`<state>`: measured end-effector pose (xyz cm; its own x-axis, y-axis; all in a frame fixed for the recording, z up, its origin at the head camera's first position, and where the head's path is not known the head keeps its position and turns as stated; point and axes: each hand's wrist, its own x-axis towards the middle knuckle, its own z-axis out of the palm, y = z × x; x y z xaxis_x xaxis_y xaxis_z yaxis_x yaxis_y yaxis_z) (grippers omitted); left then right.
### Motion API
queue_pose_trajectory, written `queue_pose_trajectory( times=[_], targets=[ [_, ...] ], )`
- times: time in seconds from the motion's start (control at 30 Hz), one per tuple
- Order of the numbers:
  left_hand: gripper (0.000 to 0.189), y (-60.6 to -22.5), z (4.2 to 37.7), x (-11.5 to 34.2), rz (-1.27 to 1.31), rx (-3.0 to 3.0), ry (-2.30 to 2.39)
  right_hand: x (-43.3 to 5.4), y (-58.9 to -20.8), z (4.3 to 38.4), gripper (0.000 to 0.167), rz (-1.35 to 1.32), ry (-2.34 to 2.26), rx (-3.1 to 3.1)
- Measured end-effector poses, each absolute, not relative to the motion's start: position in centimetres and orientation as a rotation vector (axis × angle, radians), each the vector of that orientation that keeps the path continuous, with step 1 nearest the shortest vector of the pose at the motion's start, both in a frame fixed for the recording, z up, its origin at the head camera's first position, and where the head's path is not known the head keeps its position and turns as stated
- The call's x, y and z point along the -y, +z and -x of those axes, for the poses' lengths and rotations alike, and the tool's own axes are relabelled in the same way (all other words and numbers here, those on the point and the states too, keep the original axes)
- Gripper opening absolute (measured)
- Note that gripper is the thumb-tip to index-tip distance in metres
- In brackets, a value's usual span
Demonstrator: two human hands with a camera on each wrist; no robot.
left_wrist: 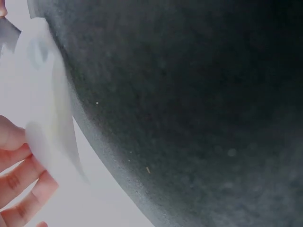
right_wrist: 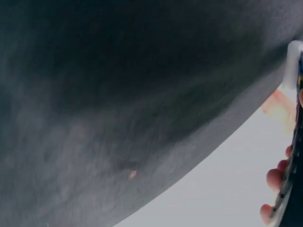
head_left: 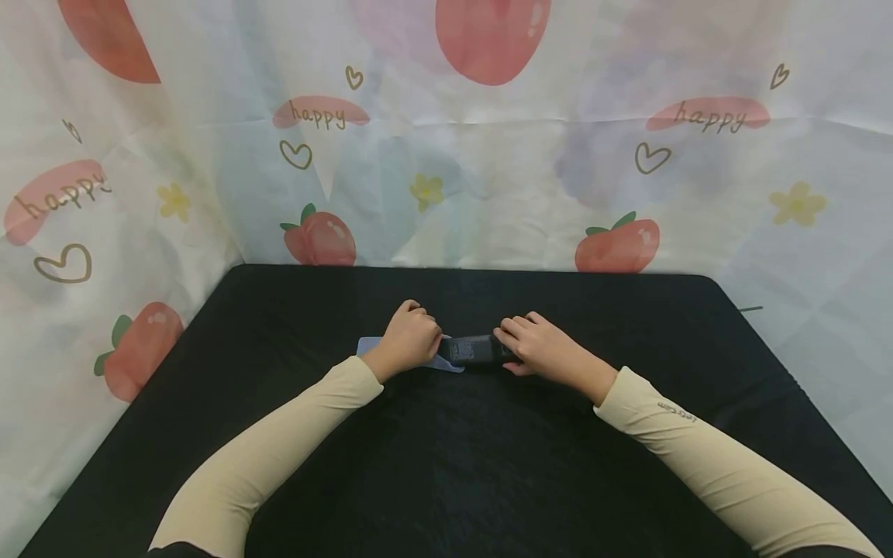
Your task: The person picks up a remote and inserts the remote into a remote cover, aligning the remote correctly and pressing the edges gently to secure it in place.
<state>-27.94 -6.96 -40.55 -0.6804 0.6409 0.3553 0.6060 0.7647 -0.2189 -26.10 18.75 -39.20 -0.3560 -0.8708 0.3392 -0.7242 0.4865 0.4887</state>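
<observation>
Over the middle of the table, my left hand (head_left: 410, 338) grips a thin light blue sleeve-like piece (head_left: 367, 345), which sticks out on both sides of the fist. From the right, my right hand (head_left: 543, 349) holds the end of a black remote control (head_left: 470, 351) with a printed label facing up. The remote's left end meets the blue piece; the fist hides whether it sits inside. In the left wrist view the piece (left_wrist: 49, 94) looks pale, and fingers (left_wrist: 23, 187) pinch its edge. The right wrist view shows fingertips (right_wrist: 275, 179) along the remote's bumpy edge (right_wrist: 294, 156).
A black cloth-covered table (head_left: 453, 449) lies under both hands. Behind it and along its sides hangs a pale curtain (head_left: 502, 178) printed with fruit, hearts and flowers. Tiny specks dot the black cloth in the wrist views.
</observation>
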Motion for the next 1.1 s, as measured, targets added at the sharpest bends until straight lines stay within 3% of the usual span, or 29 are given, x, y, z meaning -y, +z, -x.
queue_pose_trajectory(
  times=[0.4,0.57,0.67,1.1],
  targets=[
    [0.018,-40.1,28.0,7.9,1.178,2.593,0.129,-18.3,-39.9,25.7,0.048,-1.243,-0.232,2.336],
    [0.053,-39.7,28.4,8.7,1.237,2.901,0.094,-18.4,-40.3,25.8,0.048,-1.233,-0.214,2.404],
    [0.064,-39.9,28.8,9.0,1.251,2.937,0.08,-18.3,-40.2,25.8,0.046,-1.227,-0.191,2.435],
    [0.052,-40.4,28.5,8.9,1.288,2.828,-0.002,-17.7,-40.2,25.5,0.045,-1.247,-0.132,2.558]
  ],
)
